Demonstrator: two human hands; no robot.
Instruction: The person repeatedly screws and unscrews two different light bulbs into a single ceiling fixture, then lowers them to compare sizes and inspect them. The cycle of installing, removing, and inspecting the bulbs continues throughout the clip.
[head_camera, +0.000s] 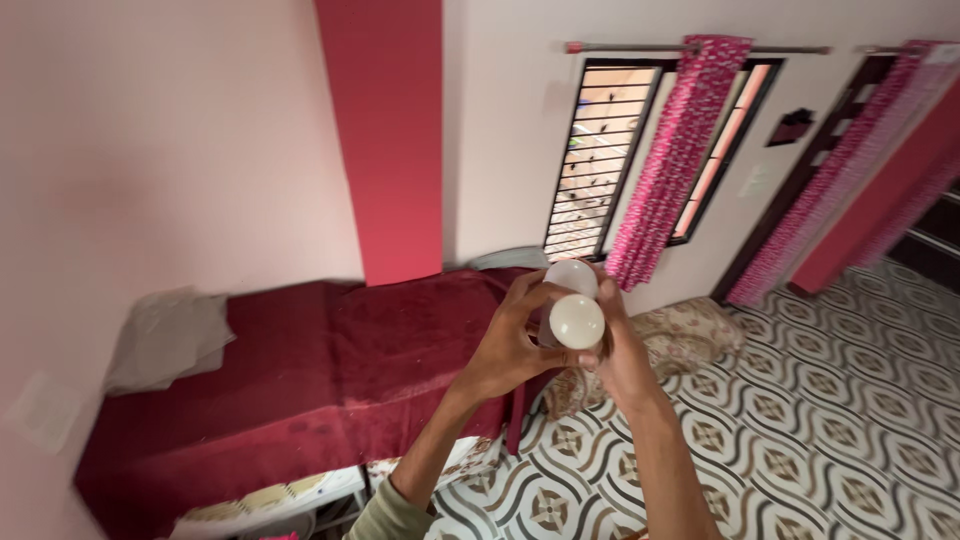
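Both my hands are raised in front of me, close together. My left hand (505, 345) grips a white round light bulb (577, 321) from the left side, its dome facing me. My right hand (622, 355) holds a second white bulb (571, 274) just above and behind the first one; its fingers wrap around the bulbs' bases, which are hidden. The two bulbs touch or nearly touch.
A bed with a dark red cover (330, 370) stands along the pink wall below my hands, a grey cloth (170, 335) at its far end. A floral cushion (680, 335) lies on the patterned tile floor (830, 400). A barred window (600, 150) has a pink curtain (675, 160).
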